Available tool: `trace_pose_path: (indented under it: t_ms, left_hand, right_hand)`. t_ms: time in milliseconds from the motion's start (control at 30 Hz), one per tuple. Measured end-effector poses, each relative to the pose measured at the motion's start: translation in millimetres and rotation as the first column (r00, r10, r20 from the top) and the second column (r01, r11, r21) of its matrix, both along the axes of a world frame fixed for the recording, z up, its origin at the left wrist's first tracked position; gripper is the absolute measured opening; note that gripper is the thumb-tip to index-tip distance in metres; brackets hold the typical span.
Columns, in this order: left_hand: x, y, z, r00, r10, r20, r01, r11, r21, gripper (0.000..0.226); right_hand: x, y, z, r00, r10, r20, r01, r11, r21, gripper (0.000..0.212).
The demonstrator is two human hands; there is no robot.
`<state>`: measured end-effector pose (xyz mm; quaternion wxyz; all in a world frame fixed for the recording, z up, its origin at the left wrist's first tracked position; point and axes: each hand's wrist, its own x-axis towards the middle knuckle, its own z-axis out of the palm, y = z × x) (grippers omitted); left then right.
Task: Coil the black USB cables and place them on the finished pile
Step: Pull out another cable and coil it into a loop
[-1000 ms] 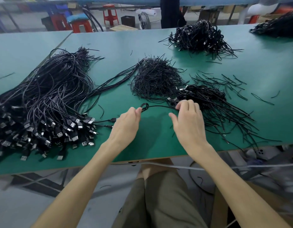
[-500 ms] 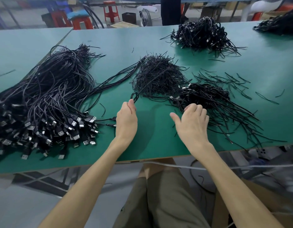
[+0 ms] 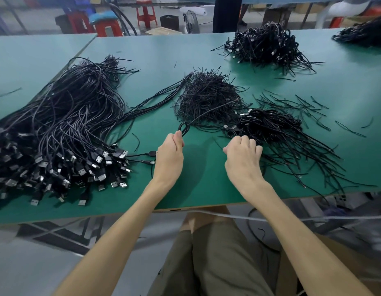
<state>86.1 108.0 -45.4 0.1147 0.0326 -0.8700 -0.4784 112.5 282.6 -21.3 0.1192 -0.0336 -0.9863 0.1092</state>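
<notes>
Black USB cables (image 3: 57, 129) lie in a big loose heap on the left side of the green table (image 3: 345, 86), with their silver plugs bunched near the front edge. Just to the right of that heap, your left hand (image 3: 169, 155) is closed tight around one cable (image 3: 183, 128), and a small loop of it sticks up out of your fist. From that loop the cable runs up and to the right, over a mound of short black twist ties (image 3: 208, 97) in the middle of the table. Your right hand (image 3: 241, 159) sits near the left one but does not touch it. Its fingers are curled in, and you cannot tell if they hold anything. Just past those fingers is a pile of coiled cables (image 3: 268, 122), with loose ties spread out around it. Farther back on the right sits another pile of cables (image 3: 264, 44).
</notes>
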Motion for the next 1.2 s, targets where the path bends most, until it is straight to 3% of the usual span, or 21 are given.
trace_pose_path:
  t_ms: [67,167,233,367,667,833,933,1100,1200]
  left_hand:
    - [1,3,4,1.0,-0.001,0.028,0.002,0.999,-0.044,0.051]
    - [3,3,6,0.999,0.011,0.052,-0.005,0.994,-0.11,0.055]
    - [4,4,6,0.998,0.013,0.063,-0.005,0.991,-0.132,0.053]
    - [3,7,7,0.994,-0.065,0.089,0.082,0.975,-0.204,0.043]
    - [6,0,4,0.979,-0.203,0.031,0.205,0.949,-0.241,0.045]
    - [7,1,6,0.971,-0.236,0.028,0.237,0.954,-0.183,0.045]
    - [6,1,7,0.971,-0.236,0.024,0.237,0.959,-0.153,0.047]
    - [3,-8,10,0.952,-0.304,0.027,0.293,0.936,0.193,0.051]
    - [5,-13,13,0.93,-0.362,0.057,0.322,0.88,0.348,0.052]
  right_hand:
    - [3,-2,4,0.988,0.067,-0.136,-0.106,0.947,-0.304,0.015]
    - [10,-17,6,0.976,0.144,-0.166,-0.219,0.611,-0.761,0.017]
    - [13,-29,2,0.966,0.182,-0.185,-0.248,0.43,-0.868,0.015]
    - [9,-51,-10,0.975,0.135,-0.174,-0.2,0.205,-0.958,0.009]
    - [-3,-59,-24,0.989,-0.06,-0.138,-0.135,0.045,-0.99,0.011]
    - [-2,-60,-27,0.992,-0.056,-0.113,-0.103,0.154,-0.983,0.014]
    - [-1,-61,-26,0.993,-0.058,-0.101,-0.092,0.151,-0.984,0.018]
    - [1,-58,-20,0.987,0.083,-0.14,-0.142,0.023,-0.99,0.028]
    - [2,-56,-17,0.962,0.193,-0.192,-0.198,0.013,-0.98,0.036]
